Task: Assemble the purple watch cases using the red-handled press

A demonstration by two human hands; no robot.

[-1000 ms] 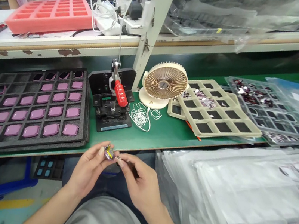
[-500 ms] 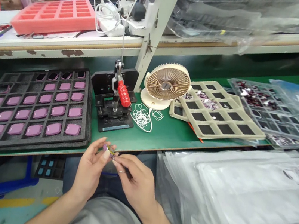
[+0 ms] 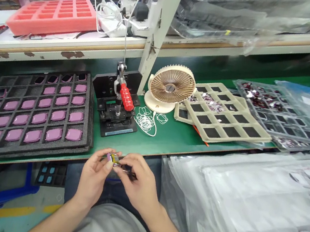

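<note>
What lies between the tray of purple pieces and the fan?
In the head view, a black fixture with a red handle stands between that tray and the fan.

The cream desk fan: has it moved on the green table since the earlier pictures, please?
No. Against the white shelf post, the cream fan keeps the same place on the green table.

Green-topped workbench (image 3: 146, 145), with a long white shelf (image 3: 103, 53) running above it — paint's chipped to brown along the front edge. White post (image 3: 162, 23) mid-shelf, dark green panel (image 3: 233, 65) behind. Down low: bluish floor (image 3: 16, 223), yellow stripe (image 3: 10, 212), some blue frame (image 3: 19, 190) — no clue what.
</note>
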